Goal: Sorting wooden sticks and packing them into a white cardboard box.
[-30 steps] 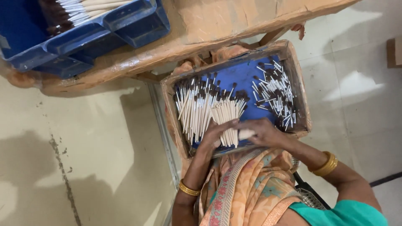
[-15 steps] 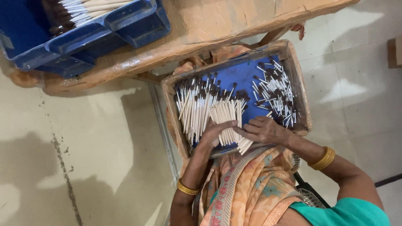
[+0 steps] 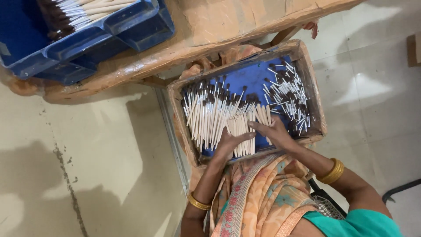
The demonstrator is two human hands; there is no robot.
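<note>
Right then, the left hand (image 3: 230,142) was curled around the near ends of a small bundle of pale sticks (image 3: 243,131); its fingers (image 3: 245,137) wrapped over the bundle and held it tight; the right hand (image 3: 274,131) lay flat and open on the other side of the same bundle, fingers spread, pressing on the sticks and not closed around them; the bundle sat between the two hands, low in the tray, near the edge closest to the person.

All around the bundle lay more sticks; a big row of pale sticks with dark tips (image 3: 210,112) filled the left part of the tray, tips pointing away from the person; a messy pile of thinner sticks (image 3: 289,96) lay in the right part, well apart from the left hand and just beside the right one; the tray (image 3: 313,92) was a brown box with a blue floor (image 3: 254,77).

Gold bangles showed on the left wrist (image 3: 198,202) and the right wrist (image 3: 332,172); an orange patterned cloth (image 3: 263,197) covered the lap under the tray; farther off, a blue crate (image 3: 101,37) with more sticks in it stood on a brown table (image 3: 228,22); the floor (image 3: 87,175) was pale and smooth.
</note>
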